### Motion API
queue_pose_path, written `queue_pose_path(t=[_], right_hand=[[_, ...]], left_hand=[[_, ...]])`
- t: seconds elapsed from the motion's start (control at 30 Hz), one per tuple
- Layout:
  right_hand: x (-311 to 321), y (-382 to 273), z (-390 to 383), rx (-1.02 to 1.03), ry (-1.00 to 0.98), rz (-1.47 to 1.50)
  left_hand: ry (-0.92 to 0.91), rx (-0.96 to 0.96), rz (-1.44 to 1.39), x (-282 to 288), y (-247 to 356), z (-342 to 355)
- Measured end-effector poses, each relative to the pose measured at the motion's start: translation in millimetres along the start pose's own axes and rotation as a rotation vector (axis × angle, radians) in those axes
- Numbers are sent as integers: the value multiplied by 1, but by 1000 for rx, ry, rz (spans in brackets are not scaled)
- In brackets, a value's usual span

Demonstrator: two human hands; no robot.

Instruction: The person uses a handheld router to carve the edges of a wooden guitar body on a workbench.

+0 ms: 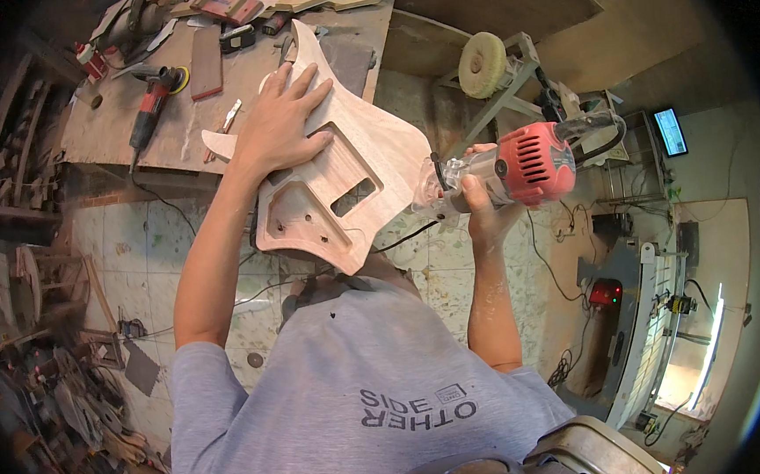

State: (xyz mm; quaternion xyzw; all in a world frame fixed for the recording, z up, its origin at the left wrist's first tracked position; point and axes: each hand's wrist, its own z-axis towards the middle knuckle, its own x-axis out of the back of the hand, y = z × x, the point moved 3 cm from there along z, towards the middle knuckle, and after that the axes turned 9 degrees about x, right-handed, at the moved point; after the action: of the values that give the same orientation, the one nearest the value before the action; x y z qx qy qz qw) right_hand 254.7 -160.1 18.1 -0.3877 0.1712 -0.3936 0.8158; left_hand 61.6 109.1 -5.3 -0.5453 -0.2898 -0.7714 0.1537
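A pale, unfinished wooden guitar body point(395, 158) with routed cavities lies partly over the near edge of the workbench. My left hand point(288, 124) rests flat on its upper face, fingers spread, beside the long cavity. At the body's right edge is a handheld router point(535, 164) with a red motor cap and a clear base point(429, 186). My right hand point(489, 212) is wrapped round the router's grey middle, the thumb showing in front. The router lies sideways, its base against or very close to the body's rim. Its bit cannot be made out.
On the workbench point(91, 138) lie a red-and-black angle grinder point(152, 107), a reddish-brown board point(206, 62) and scrap wood. A round buffing wheel point(483, 65) stands beyond the router. Cords cross the tiled floor point(116, 242). Wood pieces point(67, 426) crowd the lower left.
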Motion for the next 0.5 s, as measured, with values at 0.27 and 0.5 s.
queue_pose_path(t=[0.27,0.5], right_hand=[[-7,3,18,-14,-56,16],[-15,20,41,-45,-70,33]], left_hand=[[-11,47,-164,1,-6,1],[16,25,-292,3,-9,2]])
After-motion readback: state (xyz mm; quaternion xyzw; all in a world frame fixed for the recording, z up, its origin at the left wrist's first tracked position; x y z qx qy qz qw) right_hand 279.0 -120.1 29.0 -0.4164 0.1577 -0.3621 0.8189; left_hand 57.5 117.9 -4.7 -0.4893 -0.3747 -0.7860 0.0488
